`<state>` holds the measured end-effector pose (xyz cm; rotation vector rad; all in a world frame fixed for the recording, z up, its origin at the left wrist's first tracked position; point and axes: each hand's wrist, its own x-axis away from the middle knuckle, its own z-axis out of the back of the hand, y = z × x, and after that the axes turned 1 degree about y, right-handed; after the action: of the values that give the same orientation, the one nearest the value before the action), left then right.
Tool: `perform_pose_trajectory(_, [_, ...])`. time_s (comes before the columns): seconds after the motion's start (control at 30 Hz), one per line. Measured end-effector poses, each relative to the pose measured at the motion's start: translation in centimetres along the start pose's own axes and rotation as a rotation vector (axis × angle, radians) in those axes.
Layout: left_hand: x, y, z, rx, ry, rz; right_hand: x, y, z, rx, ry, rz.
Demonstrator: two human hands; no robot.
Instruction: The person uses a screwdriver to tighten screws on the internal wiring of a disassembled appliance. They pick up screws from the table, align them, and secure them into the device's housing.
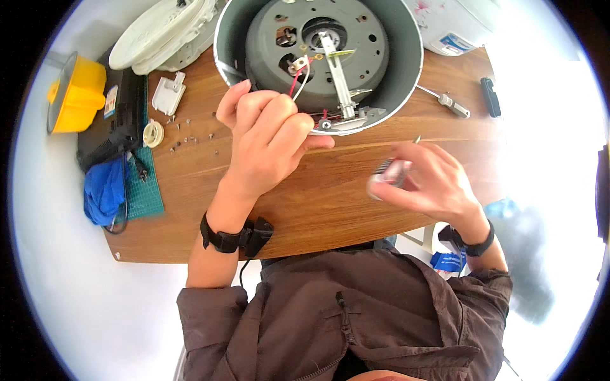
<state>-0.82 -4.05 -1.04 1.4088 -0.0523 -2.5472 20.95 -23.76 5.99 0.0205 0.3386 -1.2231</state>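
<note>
A round grey metal appliance housing (413, 70), like a rice cooker's, lies open at the far middle. Inside it sit a grey disc with holes (356, 38), a metal strip (338, 76), and red and white wires (304, 79). My left hand (264, 140) is closed over the near left rim, its thumb just below the edge and its fingertips partly hidden. Away from the housing, to its lower right, my right hand (438, 181) grips a screwdriver (391, 173) with a striped, clear-and-red handle. Motion blurs it; a thin tip pokes out beyond the fingers.
Another screwdriver (452, 105) lies right of the housing, near a dark clip-like piece (490, 97). Small screws (190, 138), a white plastic part (169, 93) and a cream ring (153, 134) are at left. Beyond are white covers (159, 35), a yellow container (82, 89) and blue cloth (105, 190).
</note>
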Motion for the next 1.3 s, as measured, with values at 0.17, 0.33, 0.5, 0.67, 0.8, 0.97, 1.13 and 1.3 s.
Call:
perform_pose_trajectory(0.17, [0.0, -0.1, -0.4, 0.044, 0.039, 0.022, 2.4, 0.6, 8.8, -0.623, 0.237, -0.293])
perform_pose_trajectory(0.33, [0.1, 0.0, -0.4, 0.022, 0.032, 0.02, -2.7, 0.0, 8.2, -0.697, 0.644, -0.096])
perform_pose_trajectory(0.5, [0.0, 0.0, 0.0, 0.016, 0.011, 0.01, -4.4, 4.6, 13.0, -0.41, -0.144, -0.154])
perform_pose_trajectory(0.67, [-0.1, 0.0, -0.3, 0.04, 0.017, 0.006, -6.9, 0.1, 5.0, -0.318, 0.5, -0.058])
perform_pose_trajectory(0.8, [-0.1, 0.1, -0.1, 0.032, 0.022, 0.013, -8.4, -0.6, 3.0, -0.266, 0.68, -0.002])
perform_pose_trajectory(0.97, [-0.2, 0.1, -0.1, 0.036, 0.016, 0.018, -8.4, -0.4, 2.8, -0.276, 0.683, -0.01])
perform_pose_trajectory(1.13, [-0.2, 0.0, -0.1, 0.026, 0.013, 0.014, -8.2, -0.2, 3.1, -0.302, 0.647, -0.005])
perform_pose_trajectory(1.3, [-0.1, 0.0, -0.2, 0.031, 0.012, 0.014, -7.5, 0.3, 4.9, -0.391, 0.447, 0.024])
